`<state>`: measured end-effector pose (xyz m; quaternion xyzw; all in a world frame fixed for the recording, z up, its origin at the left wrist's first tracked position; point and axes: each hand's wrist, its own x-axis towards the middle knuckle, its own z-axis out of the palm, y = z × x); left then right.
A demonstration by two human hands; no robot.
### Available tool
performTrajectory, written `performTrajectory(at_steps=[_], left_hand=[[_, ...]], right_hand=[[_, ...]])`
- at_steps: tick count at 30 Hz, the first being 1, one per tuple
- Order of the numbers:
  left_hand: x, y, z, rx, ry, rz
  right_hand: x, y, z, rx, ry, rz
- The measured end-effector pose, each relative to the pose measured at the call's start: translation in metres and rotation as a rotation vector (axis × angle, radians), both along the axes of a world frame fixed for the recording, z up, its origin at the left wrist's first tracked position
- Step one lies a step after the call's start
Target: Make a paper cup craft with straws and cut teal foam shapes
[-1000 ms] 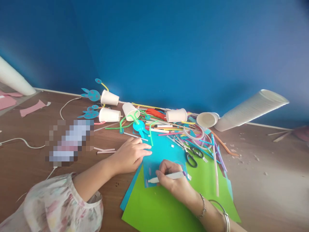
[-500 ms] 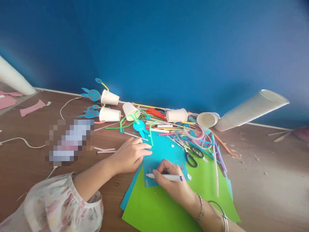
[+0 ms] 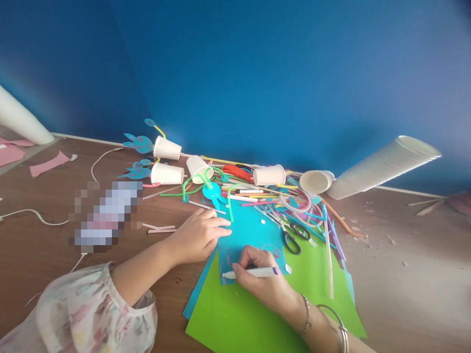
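Observation:
A white marker (image 3: 257, 272) with a purple end is gripped in my right hand (image 3: 263, 279). Its tip meets the lower left corner of a blue paper sheet (image 3: 250, 230), where small purple marks and a drawn round shape show. My left hand (image 3: 200, 235) lies with its fingers stretched onto the sheet's left edge and holds nothing. Beneath the blue sheet is a larger green paper (image 3: 235, 318). Black-handled scissors (image 3: 292, 242) rest at the blue sheet's right side. Above my left hand is a blue paper rabbit head (image 3: 211, 191) with green straws.
Paper cups (image 3: 167, 174) lie along the blue wall, two with blue rabbit heads. A tall cup stack (image 3: 382, 169) leans at the right. Straws, pens and tape rolls (image 3: 307, 201) are heaped in the middle. A blurred-out object (image 3: 108, 213) with cables lies left.
My right hand has moved the marker slightly downward, toward the lower edge of the blue sheet. My left hand has stayed in place.

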<state>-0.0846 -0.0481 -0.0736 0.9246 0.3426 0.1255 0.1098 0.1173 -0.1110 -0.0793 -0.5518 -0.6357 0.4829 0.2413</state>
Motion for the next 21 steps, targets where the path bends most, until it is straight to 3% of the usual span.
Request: performTrajectory(at_steps=[16, 21], left_hand=[[0.0004, 0.0002, -0.0007, -0.006, 0.006, 0.008], [0.0, 0.0001, 0.0003, -0.009, 0.005, 0.002]], right_hand=[[0.0023, 0.0026, -0.001, -0.014, 0.02, 0.064], [0.002, 0.0035, -0.0013, -0.055, 0.151, -0.033]])
